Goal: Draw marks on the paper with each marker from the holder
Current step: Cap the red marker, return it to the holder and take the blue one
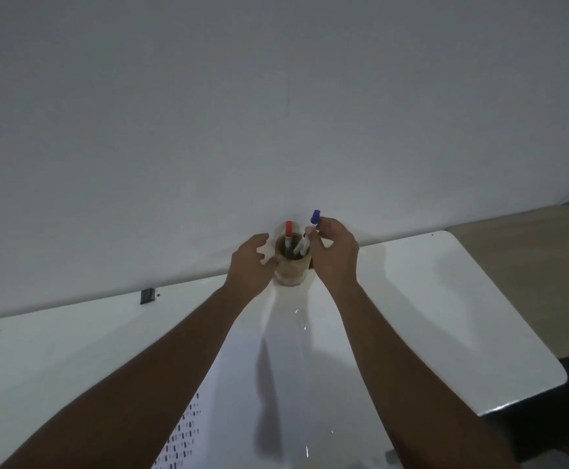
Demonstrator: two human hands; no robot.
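Wooden holder (289,265) between both hands (251,264), blue-capped marker (311,233) in right fingertips (323,228).

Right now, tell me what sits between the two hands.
In the head view, the wooden marker holder with the red-capped marker stands between left hand and right hand.

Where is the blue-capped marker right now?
In the head view, just right of centre: the blue-capped marker leans in the wooden holder by the wall, pinched by the right hand, right of the red-capped marker.
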